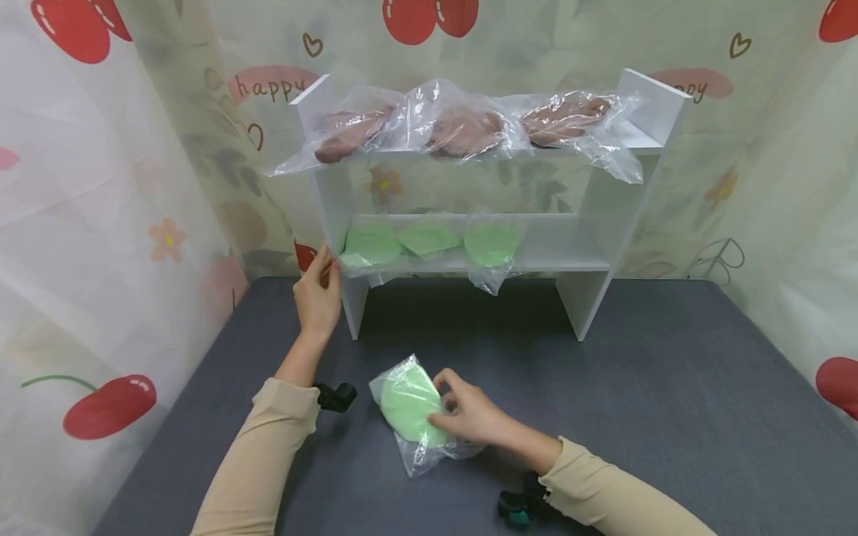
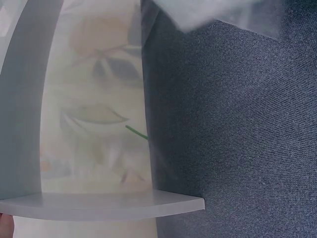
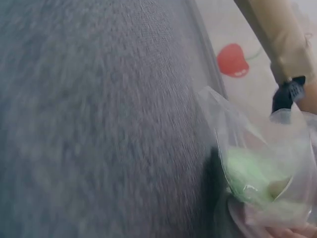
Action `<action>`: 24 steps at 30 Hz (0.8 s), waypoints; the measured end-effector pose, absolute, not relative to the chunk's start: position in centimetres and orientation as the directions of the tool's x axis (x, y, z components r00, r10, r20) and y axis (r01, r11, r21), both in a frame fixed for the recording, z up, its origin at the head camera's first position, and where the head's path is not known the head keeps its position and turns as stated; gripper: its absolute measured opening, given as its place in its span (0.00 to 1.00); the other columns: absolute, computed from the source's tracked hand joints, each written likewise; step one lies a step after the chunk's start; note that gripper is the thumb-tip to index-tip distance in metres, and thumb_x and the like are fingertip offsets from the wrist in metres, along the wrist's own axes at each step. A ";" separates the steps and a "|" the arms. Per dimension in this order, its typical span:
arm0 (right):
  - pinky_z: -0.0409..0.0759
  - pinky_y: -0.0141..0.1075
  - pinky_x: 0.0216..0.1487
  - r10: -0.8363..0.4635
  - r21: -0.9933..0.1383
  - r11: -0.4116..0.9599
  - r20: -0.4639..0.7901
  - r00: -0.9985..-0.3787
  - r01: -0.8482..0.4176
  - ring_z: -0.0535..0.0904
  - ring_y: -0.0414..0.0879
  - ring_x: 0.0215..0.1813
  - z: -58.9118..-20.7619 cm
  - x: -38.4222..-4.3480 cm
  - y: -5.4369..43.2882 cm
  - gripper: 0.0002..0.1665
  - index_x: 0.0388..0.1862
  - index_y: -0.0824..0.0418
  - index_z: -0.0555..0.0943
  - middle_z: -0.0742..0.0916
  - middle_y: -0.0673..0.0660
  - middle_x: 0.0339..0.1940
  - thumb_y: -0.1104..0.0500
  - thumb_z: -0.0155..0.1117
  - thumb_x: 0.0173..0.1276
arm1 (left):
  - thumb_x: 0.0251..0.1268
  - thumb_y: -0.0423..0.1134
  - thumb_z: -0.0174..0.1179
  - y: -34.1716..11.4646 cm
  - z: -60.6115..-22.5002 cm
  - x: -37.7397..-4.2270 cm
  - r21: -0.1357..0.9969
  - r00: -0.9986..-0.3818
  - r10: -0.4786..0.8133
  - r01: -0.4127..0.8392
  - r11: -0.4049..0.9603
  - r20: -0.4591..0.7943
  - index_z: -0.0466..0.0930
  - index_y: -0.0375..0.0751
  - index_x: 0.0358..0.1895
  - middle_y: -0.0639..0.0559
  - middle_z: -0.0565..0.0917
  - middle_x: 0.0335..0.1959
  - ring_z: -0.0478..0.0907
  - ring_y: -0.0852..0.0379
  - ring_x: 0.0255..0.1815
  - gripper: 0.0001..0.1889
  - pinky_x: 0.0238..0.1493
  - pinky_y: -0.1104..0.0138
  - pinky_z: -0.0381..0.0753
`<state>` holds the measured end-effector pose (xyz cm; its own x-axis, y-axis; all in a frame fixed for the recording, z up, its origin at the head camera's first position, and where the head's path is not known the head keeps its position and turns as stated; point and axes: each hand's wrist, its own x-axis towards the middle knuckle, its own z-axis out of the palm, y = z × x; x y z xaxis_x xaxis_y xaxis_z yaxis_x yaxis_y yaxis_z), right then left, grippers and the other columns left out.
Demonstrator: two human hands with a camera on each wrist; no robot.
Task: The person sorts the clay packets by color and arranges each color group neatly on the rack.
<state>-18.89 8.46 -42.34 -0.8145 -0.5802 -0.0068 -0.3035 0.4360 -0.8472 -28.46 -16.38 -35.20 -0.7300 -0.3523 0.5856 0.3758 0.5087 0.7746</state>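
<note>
My right hand [image 1: 472,411] pinches the edge of a clear plastic bag holding a flat, rounded green piece [image 1: 410,402], low over the dark table in the head view. The right wrist view shows the bagged green piece [image 3: 252,178] at lower right, with a thumb and fingers at it. My left hand [image 1: 318,294] touches the outer side of a white shelf unit [image 1: 351,313] at its left panel. In the left wrist view only a fingertip [image 2: 6,227] shows, against the outside of that panel [image 2: 99,210].
Three similar bagged green pieces [image 1: 492,244] lie on the middle shelf [image 1: 556,253]. Bagged brown pieces [image 1: 465,132] lie along the top. The grey table [image 1: 670,402] reaches a printed curtain [image 1: 757,186] behind and at both sides. A thin cable [image 1: 720,257] hangs at back right.
</note>
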 end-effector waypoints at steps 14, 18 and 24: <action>0.79 0.29 0.25 -0.564 -0.902 0.285 0.116 -0.818 -0.325 0.83 0.39 0.24 -40.6 -19.5 11.3 0.34 0.63 0.57 0.57 0.84 0.64 0.29 0.63 0.62 0.64 | 0.68 0.32 0.52 -16.4 -35.1 -28.4 0.775 -0.737 -0.347 0.369 0.513 0.580 0.69 0.41 0.65 0.38 0.77 0.59 0.81 0.43 0.52 0.22 0.51 0.53 0.81; 0.79 0.29 0.26 -0.541 -0.891 0.268 0.175 -0.822 -0.366 0.83 0.37 0.25 -40.1 -19.4 11.7 0.26 0.58 0.58 0.65 0.83 0.64 0.32 0.62 0.63 0.63 | 0.68 0.32 0.52 -16.4 -35.1 -28.4 0.773 -0.736 -0.345 0.372 0.514 0.583 0.69 0.41 0.65 0.38 0.76 0.59 0.81 0.42 0.52 0.22 0.50 0.52 0.81; 0.73 0.26 0.19 -0.523 -0.896 0.196 0.248 -0.816 -0.398 0.73 0.31 0.15 -39.3 -19.3 12.3 0.19 0.53 0.63 0.71 0.81 0.65 0.36 0.64 0.63 0.63 | 0.68 0.32 0.52 -16.4 -35.2 -28.4 0.770 -0.732 -0.345 0.374 0.516 0.587 0.69 0.42 0.65 0.38 0.77 0.58 0.81 0.42 0.51 0.22 0.49 0.52 0.81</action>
